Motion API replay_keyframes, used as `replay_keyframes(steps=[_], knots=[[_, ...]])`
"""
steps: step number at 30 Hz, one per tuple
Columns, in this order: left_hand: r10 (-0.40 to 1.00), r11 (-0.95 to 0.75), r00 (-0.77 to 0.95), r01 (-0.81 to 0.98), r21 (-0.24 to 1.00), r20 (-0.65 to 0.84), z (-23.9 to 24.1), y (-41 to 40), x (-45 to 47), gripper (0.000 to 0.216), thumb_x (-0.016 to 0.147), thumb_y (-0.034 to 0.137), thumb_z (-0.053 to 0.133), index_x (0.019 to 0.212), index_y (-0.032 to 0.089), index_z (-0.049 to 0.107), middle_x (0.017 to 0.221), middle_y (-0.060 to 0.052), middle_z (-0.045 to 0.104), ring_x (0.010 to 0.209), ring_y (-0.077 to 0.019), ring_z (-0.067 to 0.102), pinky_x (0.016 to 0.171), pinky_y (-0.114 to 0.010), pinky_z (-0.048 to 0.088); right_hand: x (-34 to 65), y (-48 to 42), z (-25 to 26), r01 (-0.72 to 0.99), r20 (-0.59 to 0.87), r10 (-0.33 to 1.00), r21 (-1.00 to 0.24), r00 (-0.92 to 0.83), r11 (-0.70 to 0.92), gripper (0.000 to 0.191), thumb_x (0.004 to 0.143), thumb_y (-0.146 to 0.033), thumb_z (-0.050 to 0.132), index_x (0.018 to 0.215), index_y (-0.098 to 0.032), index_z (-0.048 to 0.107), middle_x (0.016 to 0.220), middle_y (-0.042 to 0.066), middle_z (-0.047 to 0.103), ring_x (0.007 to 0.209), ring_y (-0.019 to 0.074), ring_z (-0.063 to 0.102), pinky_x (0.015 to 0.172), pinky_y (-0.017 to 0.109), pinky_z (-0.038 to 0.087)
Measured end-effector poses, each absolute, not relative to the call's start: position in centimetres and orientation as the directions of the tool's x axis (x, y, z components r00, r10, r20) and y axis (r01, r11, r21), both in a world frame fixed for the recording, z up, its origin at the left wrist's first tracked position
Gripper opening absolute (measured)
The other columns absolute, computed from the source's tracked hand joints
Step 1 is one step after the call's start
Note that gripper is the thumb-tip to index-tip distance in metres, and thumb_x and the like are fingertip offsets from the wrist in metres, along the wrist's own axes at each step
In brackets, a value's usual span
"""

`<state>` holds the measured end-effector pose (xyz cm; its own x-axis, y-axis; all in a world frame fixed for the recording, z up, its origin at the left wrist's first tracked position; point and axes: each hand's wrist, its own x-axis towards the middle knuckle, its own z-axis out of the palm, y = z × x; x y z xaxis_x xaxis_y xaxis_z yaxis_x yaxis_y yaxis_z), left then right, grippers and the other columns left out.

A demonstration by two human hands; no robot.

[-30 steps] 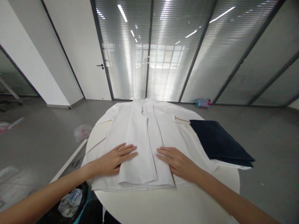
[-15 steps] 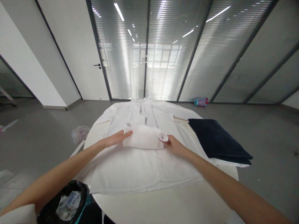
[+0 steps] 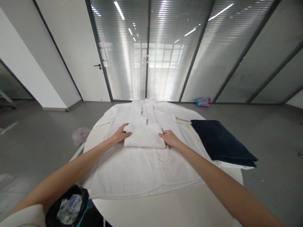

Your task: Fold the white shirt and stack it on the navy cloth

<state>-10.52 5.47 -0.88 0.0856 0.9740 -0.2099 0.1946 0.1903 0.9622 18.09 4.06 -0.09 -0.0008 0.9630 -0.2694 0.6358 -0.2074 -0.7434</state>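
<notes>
Your left hand point(image 3: 120, 133) has its thumb laid over one end of a folded panel point(image 3: 145, 136), with a finger along the end's far corner, a loose pinch with little gap. Your right hand point(image 3: 170, 138) is nearly closed on the opposite end, the thumb side on top and other fingers curled at the edge; how far they reach beneath is hidden. Holding both ends at once probably spreads the pull evenly, so the panel stays flat and its near crease straight.

That panel lies crosswise on the middle of a white garment point(image 3: 132, 176), spread over your round table point(image 3: 151, 211), likely so that each part can be reached without bunching. The cloth looks matte and fairly crisp: soft ripples cross the lower part, and a stitched hem curves along the side nearest you. The panel is a neat doubled rectangle.

To the right, a dark blue cloth point(image 3: 220, 140) rests in a smooth, flat stack on a white layer point(image 3: 236, 166), seemingly set aside to leave your hands room. Below your left arm sits a bin point(image 3: 53, 209) with a shiny, crumpled black liner.
</notes>
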Motion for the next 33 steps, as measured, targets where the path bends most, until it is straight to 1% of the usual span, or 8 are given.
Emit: replay_keyframes(steps=[3,9,13,18,21,25,29,33], knots=[[0.990,0.112,0.061,0.197,0.974,-0.127,-1.2,5.4,-10.2,0.087,0.072,0.038,0.078,0.147,0.026,0.034,0.061,0.008,0.055,0.048,-0.0094,0.049,0.046,-0.017,0.033,18.1,4.5,-0.4,0.647,-0.262,0.965,-0.733,0.017,-0.211,0.016,0.095,-0.028,0.053,0.099,-0.014,0.058,0.034,-0.008,0.044,0.028,0.0113,0.040,0.033,0.019,0.025],[0.992,0.047,0.108,0.209,0.977,-0.071,-0.7,2.5,-10.8,0.076,0.077,0.061,0.067,0.138,0.021,0.044,0.066,0.004,0.058,0.049,-0.0084,0.045,0.046,-0.019,0.031,18.1,4.8,-0.6,0.759,-0.206,0.979,-0.637,-0.001,-0.134,0.021,0.094,-0.030,0.054,0.104,-0.012,0.061,0.044,-0.004,0.052,0.033,0.0125,0.046,0.038,0.021,0.029],[0.960,-0.065,0.281,0.249,0.966,-0.008,-1.2,1.4,-11.6,0.073,0.073,0.057,0.073,0.130,0.018,0.049,0.057,0.008,0.051,0.046,-0.0072,0.040,0.046,-0.018,0.025,17.7,5.2,-0.5,0.848,-0.163,0.986,-0.526,-0.026,-0.065,0.021,0.093,-0.029,0.055,0.103,-0.012,0.064,0.071,0.006,0.069,0.052,0.0145,0.060,0.050,0.022,0.037],[0.941,-0.125,0.340,0.360,0.924,-0.005,-2.3,2.6,-12.3,0.052,0.076,0.053,0.069,0.112,0.018,0.059,0.055,0.008,0.045,0.045,-0.0073,0.038,0.045,-0.018,0.027,17.6,5.4,-0.5,0.882,-0.165,0.986,-0.466,-0.010,-0.069,0.025,0.092,-0.030,0.056,0.105,-0.011,0.066,0.093,0.013,0.072,0.075,0.0201,0.068,0.061,0.025,0.042],[0.951,-0.287,0.263,0.541,0.791,0.165,-1.7,2.8,-12.1,0.037,0.076,0.046,0.069,0.101,0.019,0.068,0.081,-0.001,0.055,0.059,-0.0119,0.055,0.052,-0.024,0.045,17.5,4.6,0.3,0.889,-0.103,0.994,-0.454,0.022,-0.067,0.038,0.092,-0.033,0.056,0.122,-0.010,0.059,0.101,0.015,0.071,0.087,0.0234,0.068,0.070,0.028,0.046],[0.809,-0.552,0.317,0.700,0.454,0.495,0.4,2.3,-10.0,0.025,0.089,0.035,0.057,0.106,0.022,0.070,0.123,-0.011,0.055,0.105,-0.0231,0.062,0.091,-0.039,0.053,15.9,2.7,1.2,0.950,0.267,0.963,-0.286,-0.049,0.127,0.049,0.096,-0.038,0.049,0.140,-0.016,0.048,0.130,0.018,0.059,0.112,0.0289,0.060,0.092,0.039,0.045],[0.724,-0.673,0.561,0.702,0.233,0.402,0.8,2.7,-7.0,0.032,0.100,0.030,0.040,0.111,0.020,0.068,0.122,-0.010,0.066,0.117,-0.0249,0.061,0.104,-0.042,0.046,13.2,2.0,0.1,0.891,0.323,0.871,-0.142,-0.370,0.431,0.046,0.102,-0.039,0.038,0.140,-0.018,0.052,0.151,0.014,0.043,0.137,0.0284,0.041,0.111,0.043,0.034],[0.744,-0.648,0.579,0.748,0.146,0.334,-1.9,4.0,-6.3,0.043,0.103,0.036,0.032,0.130,0.018,0.060,0.140,-0.012,0.057,0.136,-0.0294,0.046,0.112,-0.050,0.038,12.1,2.8,-2.0,0.861,0.197,0.870,-0.159,-0.452,0.483,0.053,0.103,-0.037,0.031,0.149,-0.013,0.041,0.157,0.014,0.035,0.146,0.0294,0.029,0.118,0.045,0.024]])
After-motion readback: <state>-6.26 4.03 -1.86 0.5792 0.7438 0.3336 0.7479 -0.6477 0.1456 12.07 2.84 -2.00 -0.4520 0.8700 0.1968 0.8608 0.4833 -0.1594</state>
